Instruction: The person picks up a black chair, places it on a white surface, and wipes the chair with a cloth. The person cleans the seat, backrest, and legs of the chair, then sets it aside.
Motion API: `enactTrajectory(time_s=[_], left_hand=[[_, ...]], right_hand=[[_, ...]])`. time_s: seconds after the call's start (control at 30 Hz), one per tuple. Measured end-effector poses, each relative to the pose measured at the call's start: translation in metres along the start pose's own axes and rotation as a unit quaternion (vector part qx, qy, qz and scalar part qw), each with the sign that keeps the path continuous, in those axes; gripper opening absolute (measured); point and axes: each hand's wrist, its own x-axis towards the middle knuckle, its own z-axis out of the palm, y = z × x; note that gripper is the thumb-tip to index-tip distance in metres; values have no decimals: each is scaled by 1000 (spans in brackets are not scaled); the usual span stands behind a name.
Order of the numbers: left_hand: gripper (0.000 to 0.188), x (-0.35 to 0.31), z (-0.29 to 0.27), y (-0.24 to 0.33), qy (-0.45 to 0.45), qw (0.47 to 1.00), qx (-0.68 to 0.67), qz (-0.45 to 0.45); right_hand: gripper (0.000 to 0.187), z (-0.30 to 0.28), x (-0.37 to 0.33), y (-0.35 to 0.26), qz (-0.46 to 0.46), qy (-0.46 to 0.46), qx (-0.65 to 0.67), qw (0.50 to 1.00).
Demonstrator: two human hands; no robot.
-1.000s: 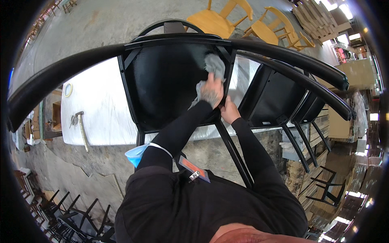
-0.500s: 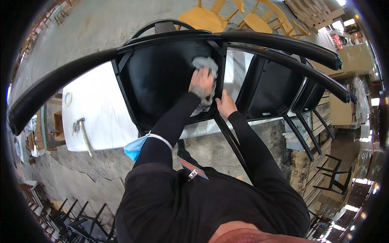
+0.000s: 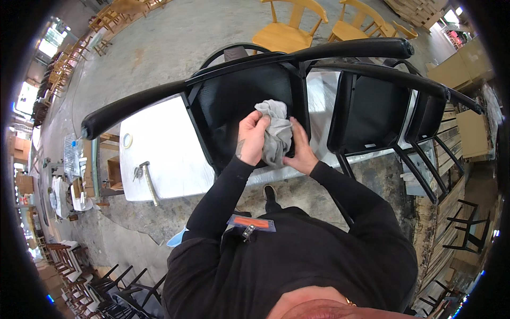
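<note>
A crumpled grey cloth (image 3: 277, 130) is bunched between my hands, above the underside of a black chair (image 3: 226, 101). My left hand (image 3: 252, 137) pinches the cloth's left side, thumb and fingers closed on it. From the right, my right hand (image 3: 302, 150) curves round the lower part of the same cloth, thumb below and fingers above. The chair lies upturned on a plastic-wrapped white table (image 3: 159, 181), its curved arms reaching out to both sides.
More upturned black chairs (image 3: 366, 114) lie on the right. A hammer (image 3: 150, 183) and a tape roll (image 3: 127, 140) rest on the table's left part. Yellow wooden chairs (image 3: 287, 34) stand beyond. Brown cartons (image 3: 462, 69) are at the far right, and dark chairs (image 3: 127, 292) at the lower left.
My right hand has let go of the chair frame and taken hold of the cloth. My left hand has lifted the cloth off the chair's panel and drawn it nearer. The view has shifted.
</note>
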Motion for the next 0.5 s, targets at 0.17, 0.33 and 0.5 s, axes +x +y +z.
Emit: enactTrajectory(time_s=[0.17, 0.33, 0.5], left_hand=[[24, -43, 10, 76, 3, 990, -75, 120], [23, -65, -28, 70, 140, 905, 347, 200], [33, -103, -68, 39, -27, 789, 599, 132]], right_hand=[[81, 46, 21, -12, 200, -194, 513, 812], [54, 63, 21, -52, 202, -252, 807, 495], [42, 60, 34, -73, 278, -158, 591, 740]])
